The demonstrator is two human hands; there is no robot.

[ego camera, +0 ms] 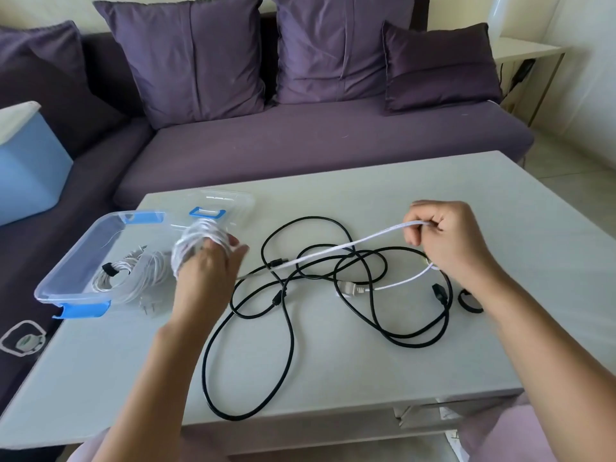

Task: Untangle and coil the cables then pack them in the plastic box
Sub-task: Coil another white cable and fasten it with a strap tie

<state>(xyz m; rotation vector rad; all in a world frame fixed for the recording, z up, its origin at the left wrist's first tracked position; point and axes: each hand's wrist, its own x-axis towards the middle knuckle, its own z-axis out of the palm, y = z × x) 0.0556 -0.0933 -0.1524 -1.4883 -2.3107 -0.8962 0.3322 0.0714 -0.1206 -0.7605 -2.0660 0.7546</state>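
My left hand point(208, 261) has a white cable coil point(196, 243) wound around its fingers, held just right of the clear plastic box point(56, 278). My right hand point(446, 235) pinches the loose run of the same white cable point(333, 250), which stretches taut across to the left hand. That cable's white plug point(350, 288) lies on the table. A long black cable point(290, 315) sprawls in tangled loops beneath both hands. Inside the box sits a white coiled cable point(130, 275) bound with a black strap.
The box's clear lid point(230, 198) with a blue latch lies behind the box. A black strap loop point(468, 303) sits by my right wrist. A purple sofa with cushions point(300, 135) stands behind the white table point(366, 378). A blue bin point(26, 171) stands at left.
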